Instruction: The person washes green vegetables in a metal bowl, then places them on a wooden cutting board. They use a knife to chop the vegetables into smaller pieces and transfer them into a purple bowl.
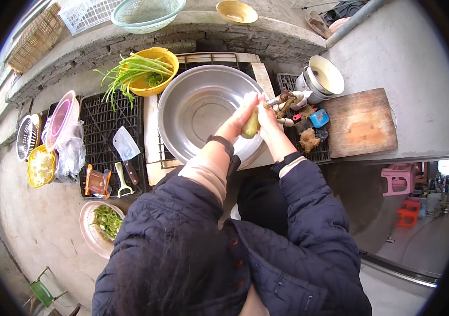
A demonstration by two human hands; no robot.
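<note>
Both my hands are at the right rim of a large metal basin (204,114), close to a water tap (278,100). Between them is a pale green, elongated vegetable (250,125), its kind not certain. My left hand (242,112) holds it from the left side, and my right hand (267,116) is against its right side, fingers under the tap. The fingertips are partly blurred. A yellow colander (141,87) with long green stalks (145,69) stands beyond the basin's left rim. A cleaver (125,146) and a pale green peeler (122,179) lie on the black crate at the left.
A wooden cutting board (361,122) lies at the right, beside stacked pots (323,77), a blue box (319,118) and a brown scrubber (309,140). At the left are a pink basin (61,118), a yellow basket (42,166) and a bowl of green peelings (90,233).
</note>
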